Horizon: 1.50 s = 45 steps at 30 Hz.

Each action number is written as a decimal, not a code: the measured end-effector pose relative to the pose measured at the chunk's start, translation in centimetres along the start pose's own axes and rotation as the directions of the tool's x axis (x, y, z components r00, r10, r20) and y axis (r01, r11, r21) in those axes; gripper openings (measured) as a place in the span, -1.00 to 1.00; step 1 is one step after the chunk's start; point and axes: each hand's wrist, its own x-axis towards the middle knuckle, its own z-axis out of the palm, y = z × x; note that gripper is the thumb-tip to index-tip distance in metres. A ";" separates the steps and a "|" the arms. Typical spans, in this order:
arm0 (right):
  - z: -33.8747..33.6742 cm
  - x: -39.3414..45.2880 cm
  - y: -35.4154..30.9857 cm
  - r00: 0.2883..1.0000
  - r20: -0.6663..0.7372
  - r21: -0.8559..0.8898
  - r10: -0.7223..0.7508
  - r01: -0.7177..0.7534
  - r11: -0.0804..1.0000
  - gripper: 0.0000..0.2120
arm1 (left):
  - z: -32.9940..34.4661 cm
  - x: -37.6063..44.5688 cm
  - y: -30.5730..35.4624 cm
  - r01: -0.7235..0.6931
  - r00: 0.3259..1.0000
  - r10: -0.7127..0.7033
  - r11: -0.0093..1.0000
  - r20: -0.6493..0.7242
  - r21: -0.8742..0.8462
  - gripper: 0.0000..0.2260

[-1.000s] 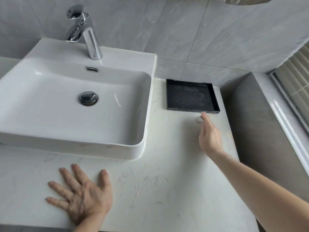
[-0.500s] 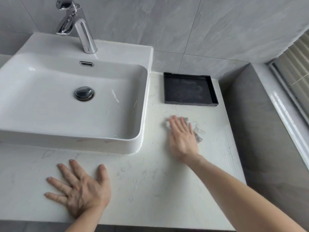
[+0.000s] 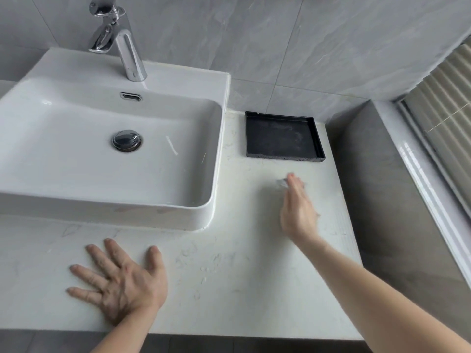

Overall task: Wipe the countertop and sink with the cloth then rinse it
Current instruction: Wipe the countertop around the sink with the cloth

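Grey-tiled bathroom wall above a pale stone countertop [image 3: 229, 289], with a white vessel sink [image 3: 219, 138] standing on its left part and a chrome tap [image 3: 127, 54] behind the basin. A shallow black tray [image 3: 318, 138] sits at the back of the counter, to the right of the sink and apart from it.

Right hand [image 3: 298, 212]: fingers extended and together, pressed flat on the counter just in front of the tray. The cloth [image 3: 281, 183] shows only as a small grey, blurred scrap at the fingertips; most of it lies hidden under the palm, so whether it is gripped or merely pinned down cannot be told.

Left hand [image 3: 119, 278]: open, fingers spread, flat on the counter near the front edge, holding nothing.

Handling, as judged: the cloth looks thin, soft and light, apt to bunch or slip out; flat palm pressure over its middle should carry it better than a pinch at one corner.

Room to move: a broad bare strip runs between sink wall and the counter's right edge. The tray ahead, the sink's rounded corner and the drop at right and front bound each stroke.
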 end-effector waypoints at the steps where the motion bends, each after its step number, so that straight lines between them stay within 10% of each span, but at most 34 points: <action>1: 1.4 -0.6 -1.7 0.996 0.041 0.035 -0.085 0.084 0.996 -0.54 | 0.0 0.0 0.0 -0.001 1.000 0.001 1.000 -0.001 -0.002 -0.16; 9: 8.2 -3.8 -5.5 0.868 0.340 -0.185 -0.363 0.440 0.879 -0.44 | 0.2 0.1 -0.1 0.004 1.000 -0.004 1.000 -0.008 -0.012 -0.15; 21: -3.4 -1.4 9.1 0.999 0.054 -0.253 0.008 0.006 0.967 -0.52 | 0.2 -0.1 0.0 -0.003 1.000 0.003 1.000 -0.007 -0.016 -0.16; 27: -4.8 -1.5 6.3 0.987 -0.079 -0.127 0.138 -0.147 0.981 -0.55 | 0.0 -0.1 0.0 0.005 1.000 -0.005 1.000 -0.008 -0.023 -0.15; 36: 7.3 -6.1 -6.2 0.922 0.229 -0.006 -0.312 0.322 0.947 -0.50 | 0.1 0.0 0.0 0.005 1.000 -0.005 1.000 0.000 -0.005 -0.15; 45: 5.0 -6.7 -0.3 0.939 0.227 -0.234 -0.259 0.311 0.921 -0.42 | 0.2 0.0 -0.1 -0.003 1.000 0.003 1.000 -0.014 -0.026 -0.15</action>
